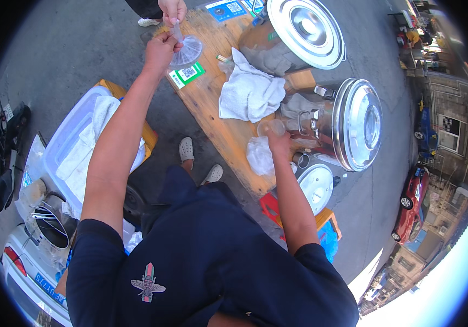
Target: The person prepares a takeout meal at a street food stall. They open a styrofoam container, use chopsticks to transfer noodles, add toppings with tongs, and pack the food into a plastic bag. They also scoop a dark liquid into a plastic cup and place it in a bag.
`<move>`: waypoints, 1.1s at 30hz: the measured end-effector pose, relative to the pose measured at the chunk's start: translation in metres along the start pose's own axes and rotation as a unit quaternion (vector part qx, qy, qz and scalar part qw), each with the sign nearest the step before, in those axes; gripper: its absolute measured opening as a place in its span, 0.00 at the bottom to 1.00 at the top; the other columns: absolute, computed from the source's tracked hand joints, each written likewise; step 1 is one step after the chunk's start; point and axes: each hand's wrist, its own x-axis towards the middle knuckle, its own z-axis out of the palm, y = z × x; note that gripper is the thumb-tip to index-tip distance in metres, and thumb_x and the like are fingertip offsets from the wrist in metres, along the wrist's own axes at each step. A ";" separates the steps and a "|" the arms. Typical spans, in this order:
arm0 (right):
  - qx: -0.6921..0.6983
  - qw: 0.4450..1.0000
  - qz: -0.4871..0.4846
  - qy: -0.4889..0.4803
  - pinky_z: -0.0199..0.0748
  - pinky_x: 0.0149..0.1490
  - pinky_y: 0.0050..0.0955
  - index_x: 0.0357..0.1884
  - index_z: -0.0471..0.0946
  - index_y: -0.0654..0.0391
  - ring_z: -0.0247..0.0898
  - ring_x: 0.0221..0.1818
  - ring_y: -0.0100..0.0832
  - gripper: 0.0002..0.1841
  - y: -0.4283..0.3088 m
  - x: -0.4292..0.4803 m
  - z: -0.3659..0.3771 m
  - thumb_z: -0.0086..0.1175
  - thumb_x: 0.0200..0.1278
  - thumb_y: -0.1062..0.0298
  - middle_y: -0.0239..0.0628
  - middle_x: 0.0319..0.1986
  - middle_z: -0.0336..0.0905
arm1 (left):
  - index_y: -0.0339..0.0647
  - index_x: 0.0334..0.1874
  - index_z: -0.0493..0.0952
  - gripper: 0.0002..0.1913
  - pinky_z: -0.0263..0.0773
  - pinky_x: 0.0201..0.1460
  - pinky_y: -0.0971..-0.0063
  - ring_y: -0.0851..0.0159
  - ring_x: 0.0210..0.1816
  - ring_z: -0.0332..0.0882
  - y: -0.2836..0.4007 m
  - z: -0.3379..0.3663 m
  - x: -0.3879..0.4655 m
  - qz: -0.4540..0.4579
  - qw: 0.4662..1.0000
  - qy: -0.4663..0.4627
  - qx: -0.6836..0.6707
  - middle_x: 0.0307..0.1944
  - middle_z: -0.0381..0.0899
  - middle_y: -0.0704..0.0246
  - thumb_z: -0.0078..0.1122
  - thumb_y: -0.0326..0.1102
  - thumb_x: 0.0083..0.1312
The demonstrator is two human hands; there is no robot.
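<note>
My left hand [162, 51] pinches the gathered neck of a clear plastic bag [188, 49], which seems to hold a round container. Another person's hand [172, 11] grips the top of the same bag. Down by the near end of the wooden table [205, 102], my right hand [279, 139] has its fingers at a clear plastic cup [267, 127], partly hidden behind it. Beside that hand lies a crumpled translucent plastic bag [259, 155]. A white towel [250, 96] is spread on the table between my hands.
Large lidded steel pots [307, 28] [358, 122] and a smaller lidded pot [316, 188] line the right side. Cards with printed codes [187, 75] lie at the table's far end. To the left stand a plastic tub [68, 122] with towels and a white car [33, 282]. A red stool [270, 207] is near my right arm.
</note>
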 end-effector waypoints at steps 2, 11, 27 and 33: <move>-0.007 1.000 -0.006 0.026 0.73 0.69 0.51 0.65 0.68 0.70 0.74 0.65 0.62 0.50 -0.007 -0.002 0.005 0.74 0.52 0.39 0.65 0.61 0.76 | 0.29 0.65 0.79 0.17 0.78 0.51 0.80 0.73 0.44 0.85 0.021 -0.004 0.006 0.011 0.999 0.026 -0.030 0.49 0.87 0.66 0.59 0.31 0.80; -0.013 0.990 -0.132 0.051 0.74 0.68 0.54 0.64 0.75 0.69 0.75 0.64 0.63 0.42 0.011 0.016 0.037 0.73 0.51 0.49 0.66 0.58 0.77 | 0.34 0.71 0.73 0.21 0.78 0.58 0.76 0.71 0.51 0.85 0.020 -0.025 -0.100 0.085 0.991 0.092 -0.037 0.50 0.86 0.65 0.60 0.31 0.78; -0.074 0.913 -0.385 0.112 0.68 0.71 0.56 0.70 0.68 0.69 0.69 0.65 0.65 0.40 0.012 -0.037 -0.006 0.68 0.61 0.57 0.61 0.62 0.73 | 0.32 0.58 0.81 0.13 0.81 0.48 0.70 0.68 0.41 0.87 -0.146 -0.053 -0.518 -0.203 0.973 0.018 0.110 0.44 0.88 0.63 0.59 0.30 0.76; 0.020 0.802 -0.570 -0.177 0.74 0.65 0.47 0.63 0.75 0.69 0.75 0.58 0.51 0.28 0.007 -0.156 0.024 0.64 0.63 0.68 0.58 0.58 0.76 | 0.34 0.59 0.80 0.12 0.79 0.46 0.76 0.74 0.40 0.82 -0.171 -0.075 -0.677 -0.233 0.931 0.282 -0.008 0.42 0.83 0.72 0.60 0.31 0.78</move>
